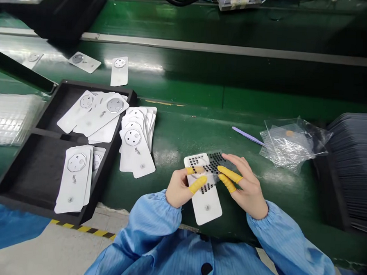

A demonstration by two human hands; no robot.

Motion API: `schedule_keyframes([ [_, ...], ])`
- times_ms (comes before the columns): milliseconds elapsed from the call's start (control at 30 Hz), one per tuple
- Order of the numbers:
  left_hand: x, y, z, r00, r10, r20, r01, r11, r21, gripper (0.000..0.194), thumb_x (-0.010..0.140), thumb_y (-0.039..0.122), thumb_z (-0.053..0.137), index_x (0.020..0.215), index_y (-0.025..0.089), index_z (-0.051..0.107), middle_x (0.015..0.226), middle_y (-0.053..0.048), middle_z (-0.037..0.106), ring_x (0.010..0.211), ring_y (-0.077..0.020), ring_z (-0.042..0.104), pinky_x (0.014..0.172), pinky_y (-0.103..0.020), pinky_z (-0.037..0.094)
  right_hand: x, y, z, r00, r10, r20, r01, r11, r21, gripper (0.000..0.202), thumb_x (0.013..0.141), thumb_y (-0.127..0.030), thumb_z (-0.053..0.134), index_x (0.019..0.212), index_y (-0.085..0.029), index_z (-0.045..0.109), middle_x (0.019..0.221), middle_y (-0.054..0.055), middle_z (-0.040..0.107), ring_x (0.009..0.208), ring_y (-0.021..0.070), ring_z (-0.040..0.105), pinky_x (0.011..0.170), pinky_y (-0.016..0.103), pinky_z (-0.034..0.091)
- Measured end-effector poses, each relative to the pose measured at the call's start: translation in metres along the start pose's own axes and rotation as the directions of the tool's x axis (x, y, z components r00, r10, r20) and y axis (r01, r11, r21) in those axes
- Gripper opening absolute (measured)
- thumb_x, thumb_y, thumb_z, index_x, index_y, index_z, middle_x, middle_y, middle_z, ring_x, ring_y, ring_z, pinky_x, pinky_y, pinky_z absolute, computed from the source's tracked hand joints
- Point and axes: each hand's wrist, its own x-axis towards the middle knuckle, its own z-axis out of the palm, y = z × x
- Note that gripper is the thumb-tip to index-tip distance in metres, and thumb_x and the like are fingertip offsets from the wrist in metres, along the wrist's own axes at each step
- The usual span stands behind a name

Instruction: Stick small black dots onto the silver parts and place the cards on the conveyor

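Note:
A clear sheet (214, 163) dotted with rows of small round black pads is between my hands, above a white panel (208, 208) with rounded corners. My left hand (181, 187) pinches the sheet's left side between a thumb and a finger, both in yellow finger cots. My right hand (247, 189) grips the right side, two of its digits in yellow cots and another finger stretched along the top edge. The sheet and the left fingers cover the upper part of the panel. Whether the sheet touches the panel, I cannot tell.
Left of my hands is a pile of white panels (143, 162) beside a black divided tray (22, 170) holding more panels. To the right lie purple tweezers (247, 135), crumpled clear bags (290, 145) and a black bin of dark sheets (356, 167). Clear plastic trays (12, 118) lie far left.

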Motion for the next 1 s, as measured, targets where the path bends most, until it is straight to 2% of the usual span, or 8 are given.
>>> schedule_keyframes([
  [100, 0.002, -0.006, 0.011, 0.999, 0.014, -0.034, -0.014, 1.000, 0.010, 0.038, 0.068, 0.043, 0.077, 0.085, 0.010, 0.076, 0.086, -0.014, 0.076, 0.074, -0.0251, 0.071, 0.070, -0.035, 0.058, 0.004, -0.003, 0.001, 0.999, -0.040, 0.005, 0.040, 0.999, -0.023, 0.035, 0.080, -0.010, 0.063, 0.114, -0.022, 0.060, 0.125, 0.013, 0.059, 0.119, 0.0268, 0.054, 0.105, 0.059, 0.036],
  [300, -0.002, -0.010, 0.009, 0.988, 0.137, 0.072, -0.148, 0.970, 0.195, 0.029, 0.081, 0.032, 0.065, 0.102, 0.012, 0.073, 0.091, -0.013, 0.075, 0.089, -0.0276, 0.070, 0.072, -0.034, 0.058, 0.003, -0.005, 0.015, 0.988, -0.147, 0.035, 0.146, 0.989, 0.039, 0.029, 0.081, -0.007, 0.060, 0.107, -0.019, 0.060, 0.103, 0.009, 0.065, 0.096, 0.0188, 0.063, 0.103, 0.053, 0.041],
  [367, -0.002, -0.012, 0.006, 0.968, 0.231, 0.097, -0.251, 0.903, 0.350, 0.025, 0.082, 0.025, 0.063, 0.102, 0.013, 0.073, 0.092, -0.012, 0.075, 0.087, -0.0264, 0.070, 0.071, -0.033, 0.057, 0.001, -0.002, 0.022, 0.986, -0.160, 0.041, 0.156, 0.984, 0.083, 0.029, 0.083, -0.007, 0.057, 0.110, -0.018, 0.059, 0.106, 0.011, 0.064, 0.098, 0.0188, 0.063, 0.104, 0.051, 0.042],
  [467, 0.001, -0.015, 0.001, 0.913, 0.376, 0.159, -0.396, 0.719, 0.571, 0.019, 0.083, 0.020, 0.059, 0.094, 0.014, 0.074, 0.082, -0.011, 0.075, 0.073, -0.0226, 0.071, 0.066, -0.030, 0.057, -0.002, 0.002, 0.034, 0.998, -0.053, 0.043, 0.044, 0.979, 0.199, 0.025, 0.085, -0.010, 0.054, 0.108, -0.018, 0.058, 0.106, 0.010, 0.063, 0.100, 0.0186, 0.062, 0.098, 0.044, 0.048],
  [533, 0.004, -0.018, -0.003, 0.874, 0.437, 0.210, -0.460, 0.612, 0.643, 0.019, 0.083, 0.020, 0.056, 0.089, 0.014, 0.073, 0.075, -0.011, 0.074, 0.067, -0.0211, 0.070, 0.062, -0.028, 0.057, -0.003, 0.002, 0.041, 0.998, 0.040, 0.047, -0.050, 0.967, 0.248, 0.020, 0.086, -0.013, 0.053, 0.105, -0.019, 0.057, 0.103, 0.009, 0.061, 0.096, 0.0181, 0.061, 0.088, 0.038, 0.053],
  [600, 0.007, -0.020, -0.007, 0.855, 0.455, 0.250, -0.494, 0.568, 0.658, 0.019, 0.083, 0.020, 0.054, 0.086, 0.014, 0.073, 0.074, -0.010, 0.073, 0.065, -0.0202, 0.070, 0.060, -0.027, 0.056, -0.003, 0.000, 0.047, 0.994, 0.099, 0.044, -0.107, 0.959, 0.264, 0.016, 0.088, -0.015, 0.051, 0.102, -0.020, 0.056, 0.101, 0.009, 0.060, 0.093, 0.0178, 0.060, 0.081, 0.035, 0.054],
  [800, 0.011, -0.021, -0.012, 0.864, 0.419, 0.277, -0.487, 0.559, 0.671, 0.019, 0.082, 0.020, 0.054, 0.074, 0.014, 0.070, 0.066, -0.009, 0.071, 0.058, -0.0190, 0.068, 0.056, -0.026, 0.054, 0.000, -0.002, 0.052, 0.984, 0.178, 0.025, -0.177, 0.945, 0.276, 0.012, 0.090, -0.018, 0.049, 0.098, -0.021, 0.057, 0.098, 0.008, 0.060, 0.091, 0.0181, 0.060, 0.079, 0.034, 0.053],
  [1000, 0.011, -0.021, -0.013, 0.885, 0.383, 0.263, -0.454, 0.594, 0.663, 0.018, 0.082, 0.018, 0.054, 0.088, 0.013, 0.070, 0.080, -0.010, 0.075, 0.068, -0.0203, 0.071, 0.064, -0.028, 0.056, -0.003, 0.004, 0.048, 0.993, 0.117, 0.013, -0.115, 0.945, 0.307, 0.013, 0.086, -0.016, 0.058, 0.097, -0.021, 0.061, 0.095, 0.006, 0.063, 0.088, 0.0160, 0.062, 0.077, 0.031, 0.054],
])
